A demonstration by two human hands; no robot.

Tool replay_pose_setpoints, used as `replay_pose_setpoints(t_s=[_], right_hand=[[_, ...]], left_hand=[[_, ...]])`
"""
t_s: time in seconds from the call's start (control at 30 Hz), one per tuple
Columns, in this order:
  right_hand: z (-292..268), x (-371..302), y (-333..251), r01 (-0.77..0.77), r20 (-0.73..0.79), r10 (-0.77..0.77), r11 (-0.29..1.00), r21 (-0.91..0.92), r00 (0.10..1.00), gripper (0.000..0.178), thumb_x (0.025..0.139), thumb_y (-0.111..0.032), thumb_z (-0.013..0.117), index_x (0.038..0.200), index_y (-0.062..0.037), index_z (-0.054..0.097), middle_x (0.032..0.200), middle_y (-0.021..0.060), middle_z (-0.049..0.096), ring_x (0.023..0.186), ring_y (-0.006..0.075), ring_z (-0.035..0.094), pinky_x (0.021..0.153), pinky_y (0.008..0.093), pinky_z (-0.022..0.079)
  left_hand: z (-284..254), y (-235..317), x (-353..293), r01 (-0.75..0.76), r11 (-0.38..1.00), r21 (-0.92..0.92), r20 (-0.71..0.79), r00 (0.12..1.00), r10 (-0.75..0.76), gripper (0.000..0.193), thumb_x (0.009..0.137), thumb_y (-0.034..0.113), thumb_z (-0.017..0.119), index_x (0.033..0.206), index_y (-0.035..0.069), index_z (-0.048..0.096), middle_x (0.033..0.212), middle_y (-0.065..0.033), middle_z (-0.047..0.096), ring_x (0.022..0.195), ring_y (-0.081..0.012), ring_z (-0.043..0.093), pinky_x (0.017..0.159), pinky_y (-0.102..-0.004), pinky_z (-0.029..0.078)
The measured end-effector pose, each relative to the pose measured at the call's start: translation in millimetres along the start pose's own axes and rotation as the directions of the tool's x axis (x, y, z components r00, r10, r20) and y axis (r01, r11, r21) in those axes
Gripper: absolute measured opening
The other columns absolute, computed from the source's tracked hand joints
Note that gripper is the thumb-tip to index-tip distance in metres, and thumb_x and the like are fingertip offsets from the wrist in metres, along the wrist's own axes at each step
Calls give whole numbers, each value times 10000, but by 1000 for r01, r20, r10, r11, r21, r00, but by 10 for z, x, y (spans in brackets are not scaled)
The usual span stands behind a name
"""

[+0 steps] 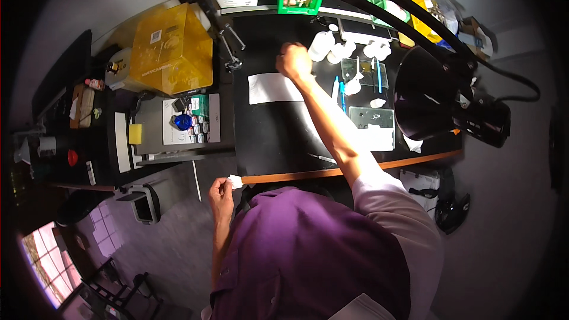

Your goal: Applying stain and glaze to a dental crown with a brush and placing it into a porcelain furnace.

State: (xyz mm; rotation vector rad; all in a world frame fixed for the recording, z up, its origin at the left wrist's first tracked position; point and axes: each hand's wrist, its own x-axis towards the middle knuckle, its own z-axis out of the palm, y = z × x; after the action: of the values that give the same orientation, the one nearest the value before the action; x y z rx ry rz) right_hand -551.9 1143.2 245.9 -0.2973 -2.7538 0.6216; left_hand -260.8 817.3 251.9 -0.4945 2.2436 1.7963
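White sheet [268, 89] already laid out. Left hand [221, 197] pinches a white scrap [236, 182], unreleased; right hand [294, 61] seems curled, contents hidden.

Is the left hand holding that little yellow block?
No, the left hand holds a small white piece, and the yellow block sits well apart.

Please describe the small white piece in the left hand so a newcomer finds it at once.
Find the black desk, then its brown front edge. At that edge's left end, the left hand holds the small white piece, far smaller than the white sheet on the desk.
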Motion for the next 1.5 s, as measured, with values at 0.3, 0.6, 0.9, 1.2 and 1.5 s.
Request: replay_pose_setpoints(t_s=[0.3, 0.6, 0.9, 1.2, 1.5], right_hand=[[-703, -181, 1071, -237, -418, 232, 971, 41, 878, 264, 702, -96, 738, 950, -28, 676, 987, 194, 606, 933, 369, 599, 848, 458, 482], [-610, 15, 1318, -256, -218, 278, 959, 125, 936, 282, 713, -110, 777, 959, -48, 652, 1050, 168, 600, 858, 324, 646, 755, 387, 549], [-554, -52, 1345, -252, -217, 237, 967, -46, 947, 341, 738, -164, 756, 1037, -41, 649, 1034, 189, 634, 930, 353, 667, 830, 418, 538], [-1113, -286, 579, 78, -550, -7, 991, 105, 835, 341, 695, -235, 787, 927, -37, 635, 892, 173, 652, 744, 331, 635, 715, 426, 523], [-34, 12, -270, 192, 20, -200, 961, 197, 980, 385, 695, -228, 775, 1015, -89, 611, 995, 146, 633, 933, 344, 656, 804, 472, 509]], left_hand=[[-164, -186, -47, 60, 995, -76, -61, 996, -65, 134, 970, 81, 585, 899, -23, 629, 746, 5, 596, 693, -51, 534, 641, -222, 431], [-120, -142, 97, 54, 997, -63, -20, 998, -55, 113, 973, 70, 590, 916, -24, 618, 788, 9, 591, 730, -49, 548, 671, -219, 452], [-134, -221, 84, 30, 998, -54, 4, 1000, -30, 122, 974, 84, 603, 903, -14, 620, 780, 24, 570, 731, -40, 524, 674, -216, 447], [-195, -259, 97, 49, 992, -113, -29, 998, -53, 129, 974, 93, 605, 905, -15, 619, 772, 22, 573, 725, -39, 529, 661, -222, 444], [-115, -43, 109, -19, 999, -31, 8, 1000, 19, 130, 978, 88, 591, 902, -13, 621, 749, 25, 565, 687, -34, 494, 611, -220, 400]])
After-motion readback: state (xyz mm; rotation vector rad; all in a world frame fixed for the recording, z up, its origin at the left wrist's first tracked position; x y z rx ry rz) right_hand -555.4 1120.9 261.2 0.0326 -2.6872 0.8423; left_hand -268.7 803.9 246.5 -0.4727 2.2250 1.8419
